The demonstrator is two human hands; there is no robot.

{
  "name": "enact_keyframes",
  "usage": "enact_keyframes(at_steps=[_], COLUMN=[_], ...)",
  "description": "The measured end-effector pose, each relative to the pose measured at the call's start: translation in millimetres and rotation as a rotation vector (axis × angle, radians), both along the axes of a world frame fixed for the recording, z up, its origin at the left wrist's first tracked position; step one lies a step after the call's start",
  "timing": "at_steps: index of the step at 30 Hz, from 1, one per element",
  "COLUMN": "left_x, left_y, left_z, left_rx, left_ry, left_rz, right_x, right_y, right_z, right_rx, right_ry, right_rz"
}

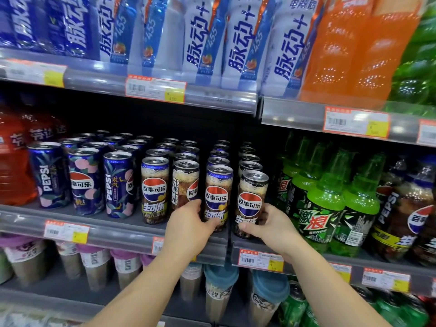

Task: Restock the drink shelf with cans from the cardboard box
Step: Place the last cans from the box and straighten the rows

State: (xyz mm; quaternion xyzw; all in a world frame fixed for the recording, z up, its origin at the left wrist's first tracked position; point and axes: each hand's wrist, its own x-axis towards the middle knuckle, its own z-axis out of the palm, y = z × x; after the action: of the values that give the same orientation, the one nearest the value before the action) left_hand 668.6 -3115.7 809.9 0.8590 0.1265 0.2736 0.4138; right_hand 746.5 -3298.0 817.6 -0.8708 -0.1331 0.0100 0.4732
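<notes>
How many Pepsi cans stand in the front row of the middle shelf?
7: three dark blue cans at left, two cola-print mid-shelf, one in the left hand, one in the right hand. More queue behind.

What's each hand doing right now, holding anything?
Left hand: grips the blue-rimmed Pepsi can at the shelf front.
Right hand: grips the black-rimmed Pepsi can beside it.

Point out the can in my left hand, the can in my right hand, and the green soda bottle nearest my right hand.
Left-hand can [218, 185], head view: upper body.
Right-hand can [252, 192], head view: upper body.
Green soda bottle [316, 218], head view: label.
</notes>
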Motion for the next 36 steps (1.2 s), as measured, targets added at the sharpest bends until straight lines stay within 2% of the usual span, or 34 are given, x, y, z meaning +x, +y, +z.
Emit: enact_keyframes(at_steps=[7,13,17,20,24,29,33,36], left_x=[6,8,8,5,4,2,-6,-14], left_y=[-10,-5,2,9,14,17,24,39], left_z=[-5,-8,-9,-12,-10,-14,-17,-16], left_rx=[0.226,0.243,0.249,0.229,0.291,0.282,0.247,0.235], left_ry=[0.056,0.036,0.038,0.048,0.042,0.019,-0.040,-0.059], left_rz=[0.097,0.096,0.035,-0.039,-0.073,-0.115,-0.116,-0.054], right_x=[-7,-12,-15,-24,-29,-21,-17,-14], right_y=[-1,-2,4,21,53,81,110,127], right_z=[0,6,37,65,90,112,130,132], right_rx=[0.033,0.120,0.328,0.342,0.208,-0.059,-0.453,-0.720], right_ry=[-0.003,-0.001,-0.237,-0.497,-0.664,-0.662,-0.572,-0.528], right_rz=[-0.025,-0.013,-0.160,-0.166,-0.070,0.102,0.378,0.418])
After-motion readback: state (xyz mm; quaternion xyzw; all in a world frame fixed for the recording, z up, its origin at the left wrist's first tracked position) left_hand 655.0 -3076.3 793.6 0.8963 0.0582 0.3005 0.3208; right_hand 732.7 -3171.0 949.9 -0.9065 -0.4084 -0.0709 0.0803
